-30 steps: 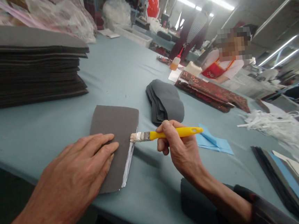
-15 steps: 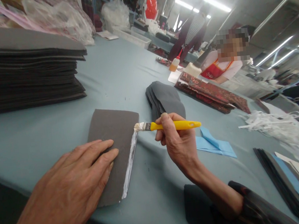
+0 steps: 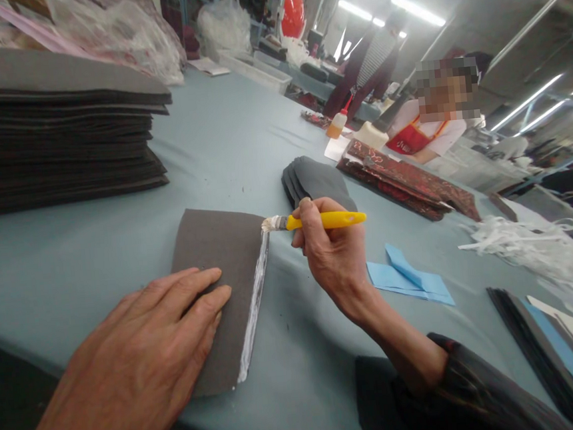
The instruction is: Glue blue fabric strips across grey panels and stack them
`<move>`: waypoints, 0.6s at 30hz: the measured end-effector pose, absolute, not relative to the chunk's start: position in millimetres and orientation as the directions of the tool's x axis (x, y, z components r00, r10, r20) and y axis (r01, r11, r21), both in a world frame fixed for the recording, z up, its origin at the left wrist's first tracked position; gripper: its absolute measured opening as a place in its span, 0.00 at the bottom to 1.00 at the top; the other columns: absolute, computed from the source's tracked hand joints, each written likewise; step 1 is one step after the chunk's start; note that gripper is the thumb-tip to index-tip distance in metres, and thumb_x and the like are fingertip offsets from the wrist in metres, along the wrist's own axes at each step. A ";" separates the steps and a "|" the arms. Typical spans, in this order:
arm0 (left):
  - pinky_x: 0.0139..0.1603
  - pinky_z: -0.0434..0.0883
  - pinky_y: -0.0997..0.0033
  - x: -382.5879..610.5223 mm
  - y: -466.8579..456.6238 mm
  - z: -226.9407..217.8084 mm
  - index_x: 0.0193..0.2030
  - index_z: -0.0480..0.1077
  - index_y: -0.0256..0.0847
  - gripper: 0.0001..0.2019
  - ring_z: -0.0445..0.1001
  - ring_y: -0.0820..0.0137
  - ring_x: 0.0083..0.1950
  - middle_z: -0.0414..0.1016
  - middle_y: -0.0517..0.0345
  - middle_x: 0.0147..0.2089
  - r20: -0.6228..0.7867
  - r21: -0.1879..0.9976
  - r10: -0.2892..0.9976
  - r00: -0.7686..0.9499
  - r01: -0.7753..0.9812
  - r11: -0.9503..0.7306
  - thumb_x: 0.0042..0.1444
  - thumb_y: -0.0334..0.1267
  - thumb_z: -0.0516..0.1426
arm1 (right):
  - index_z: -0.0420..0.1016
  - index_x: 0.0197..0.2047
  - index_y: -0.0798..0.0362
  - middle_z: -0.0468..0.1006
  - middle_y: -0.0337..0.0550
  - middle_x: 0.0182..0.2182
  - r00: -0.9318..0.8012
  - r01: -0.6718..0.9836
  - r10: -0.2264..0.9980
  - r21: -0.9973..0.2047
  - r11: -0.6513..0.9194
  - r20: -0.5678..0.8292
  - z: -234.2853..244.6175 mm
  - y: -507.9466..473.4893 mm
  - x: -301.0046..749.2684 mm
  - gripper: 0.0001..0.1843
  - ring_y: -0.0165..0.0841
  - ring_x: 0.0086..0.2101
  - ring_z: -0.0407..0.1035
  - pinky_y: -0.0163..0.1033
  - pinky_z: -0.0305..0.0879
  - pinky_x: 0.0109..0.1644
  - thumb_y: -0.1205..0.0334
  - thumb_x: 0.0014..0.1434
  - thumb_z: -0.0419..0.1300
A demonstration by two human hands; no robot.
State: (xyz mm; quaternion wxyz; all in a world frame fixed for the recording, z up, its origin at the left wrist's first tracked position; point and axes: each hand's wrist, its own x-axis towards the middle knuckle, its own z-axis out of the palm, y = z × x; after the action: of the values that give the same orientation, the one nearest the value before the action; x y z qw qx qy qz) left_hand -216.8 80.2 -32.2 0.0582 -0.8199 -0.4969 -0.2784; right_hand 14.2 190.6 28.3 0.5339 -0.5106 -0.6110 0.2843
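Under my left hand (image 3: 152, 340) lies a dark grey sheet (image 3: 224, 247), pressed flat on the table with the fingers stretched out. A strip of white paste (image 3: 255, 305) runs down the whole right edge of the sheet. My right hand (image 3: 332, 251) grips a paintbrush (image 3: 334, 219) by its yellow handle, thumb on top. White-coated bristles touch the sheet's far right corner. Just behind the right hand sits a small stack of grey pieces (image 3: 316, 175), partly covered by the fingers.
A tall stack of dark sheets (image 3: 59, 141) stands at the left of the table (image 3: 224, 133). Blue paper (image 3: 412, 277), white strips (image 3: 529, 240) and patterned fabric (image 3: 404, 181) lie to the right. A glue bottle (image 3: 337, 123) stands farther back, near a person in a red apron (image 3: 413, 137).
My right hand has moved the paintbrush away from me along the sheet's edge, up to the far corner. White paste now reaches that corner. The left hand stays in place.
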 end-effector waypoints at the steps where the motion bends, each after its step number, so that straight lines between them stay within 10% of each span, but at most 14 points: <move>1: 0.61 0.71 0.50 -216.0 80.7 -30.6 0.61 0.76 0.49 0.19 0.78 0.56 0.62 0.80 0.54 0.67 0.521 0.159 0.774 0.361 0.849 -0.503 0.74 0.37 0.47 | 0.74 0.33 0.48 0.73 0.32 0.18 0.092 0.329 0.926 -0.889 0.318 0.365 27.9 192.8 14.0 0.22 0.27 0.18 0.64 0.36 0.59 0.23 0.41 0.70 0.64; 18: 0.56 0.81 0.44 -196.9 85.0 10.6 0.51 0.82 0.42 0.22 0.84 0.50 0.57 0.85 0.45 0.56 0.439 0.070 0.813 0.382 0.888 -0.455 0.72 0.36 0.46 | 0.75 0.35 0.48 0.76 0.35 0.22 0.052 0.268 0.919 -0.892 0.363 0.390 45.8 181.5 17.9 0.20 0.29 0.23 0.64 0.39 0.60 0.28 0.42 0.72 0.64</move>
State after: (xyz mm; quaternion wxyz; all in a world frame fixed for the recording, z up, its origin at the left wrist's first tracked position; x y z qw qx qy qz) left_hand -196.9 85.0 10.6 0.0888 -0.8265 -0.5144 -0.2105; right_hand 17.9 181.5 45.8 0.5449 -0.4786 -0.6203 0.2988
